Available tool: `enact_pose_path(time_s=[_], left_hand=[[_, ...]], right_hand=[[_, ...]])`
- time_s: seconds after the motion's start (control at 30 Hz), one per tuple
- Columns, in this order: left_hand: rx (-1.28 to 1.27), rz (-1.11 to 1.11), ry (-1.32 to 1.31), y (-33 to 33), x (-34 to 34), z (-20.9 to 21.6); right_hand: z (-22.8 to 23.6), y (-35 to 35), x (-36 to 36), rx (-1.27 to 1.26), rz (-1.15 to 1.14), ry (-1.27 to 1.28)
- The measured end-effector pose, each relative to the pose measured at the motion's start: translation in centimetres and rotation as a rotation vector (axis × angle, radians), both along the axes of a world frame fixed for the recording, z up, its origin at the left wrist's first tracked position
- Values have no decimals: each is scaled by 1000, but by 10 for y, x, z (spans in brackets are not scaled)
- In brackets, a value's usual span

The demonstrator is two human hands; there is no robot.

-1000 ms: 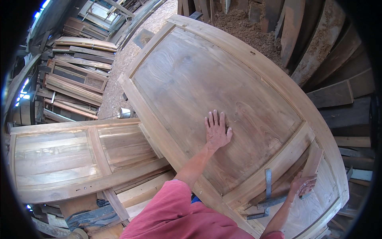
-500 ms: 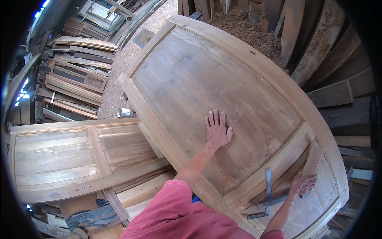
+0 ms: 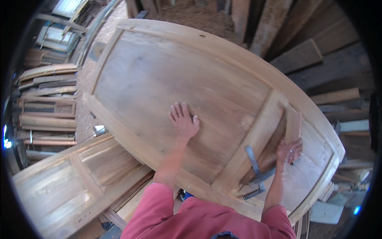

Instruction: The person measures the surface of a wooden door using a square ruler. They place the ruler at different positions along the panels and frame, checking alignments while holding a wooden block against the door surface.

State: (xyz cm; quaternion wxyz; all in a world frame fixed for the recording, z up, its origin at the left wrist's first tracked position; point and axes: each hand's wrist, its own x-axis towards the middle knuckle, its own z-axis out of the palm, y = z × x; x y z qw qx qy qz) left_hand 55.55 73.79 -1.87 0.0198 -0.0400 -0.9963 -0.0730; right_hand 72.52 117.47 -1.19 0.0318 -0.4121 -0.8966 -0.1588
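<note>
A large wooden panelled door (image 3: 155, 27) lies flat before me. My left hand (image 3: 185, 122) rests on its big panel, palm down with fingers spread. My right hand (image 3: 289, 150) is closed around the near end of a wooden block (image 3: 293, 123), over the smaller panel at the right. Part of the block's underside and my fingertips are hidden. To the left of my right hand, a grey metal bar clamp (image 3: 252, 160) sits across the door's lower part.
A second panelled door (image 3: 85, 175) lies lower left, partly under the first. Stacked boards and frames (image 3: 47, 121) line the left side. Leaning planks (image 3: 296, 59) stand along the far right. A small white container (image 3: 99, 130) is on the ground beside the door.
My view has turned, so the door and both hands appear further left. The left hand stays flat on the panel, and the right hand keeps its grip on the block.
</note>
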Motion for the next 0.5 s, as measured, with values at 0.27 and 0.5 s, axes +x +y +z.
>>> enact_pose_path(time_s=[0.27,0.5], left_hand=[[-37,-25,15,2,-1,2],[-59,-41,45,2,0,3]], right_hand=[[14,-9,-4,-43,4,137],[30,-17,-10,-176,-54,156]])
